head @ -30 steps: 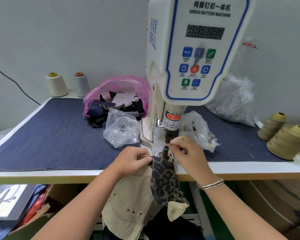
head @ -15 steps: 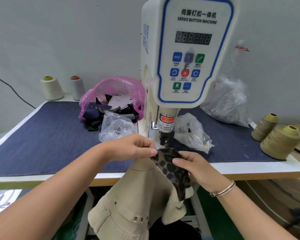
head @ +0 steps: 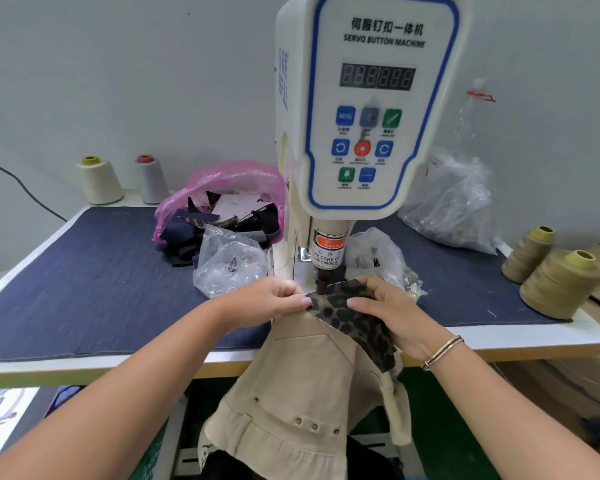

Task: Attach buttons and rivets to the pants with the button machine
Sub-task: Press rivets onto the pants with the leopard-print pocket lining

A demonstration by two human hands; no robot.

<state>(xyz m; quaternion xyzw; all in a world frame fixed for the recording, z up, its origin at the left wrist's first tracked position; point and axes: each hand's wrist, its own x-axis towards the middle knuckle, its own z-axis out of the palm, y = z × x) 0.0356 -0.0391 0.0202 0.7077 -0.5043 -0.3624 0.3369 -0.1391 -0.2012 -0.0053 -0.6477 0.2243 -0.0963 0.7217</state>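
Note:
Beige pants (head: 302,382) with several small rivets hang off the table's front edge. Their leopard-print waistband lining (head: 354,317) lies under the punch (head: 323,282) of the white servo button machine (head: 371,109), and a red laser dot shows on it. My left hand (head: 267,299) pinches the waistband edge just left of the punch. My right hand (head: 392,313) holds the leopard fabric on the right, fingers curled over it. The lower die is hidden by the cloth.
Clear bags of hardware (head: 229,265) (head: 378,261) flank the machine. A pink bag of fabric scraps (head: 222,202) sits behind, and a large clear bag (head: 451,206) at back right. Thread cones stand at back left (head: 99,180) and right (head: 558,282). Denim cloth (head: 84,282) covers the table.
The leopard waistband was lifted off the bare lower die, then laid over it under the punch. Both hands moved up with the fabric and now hold it either side.

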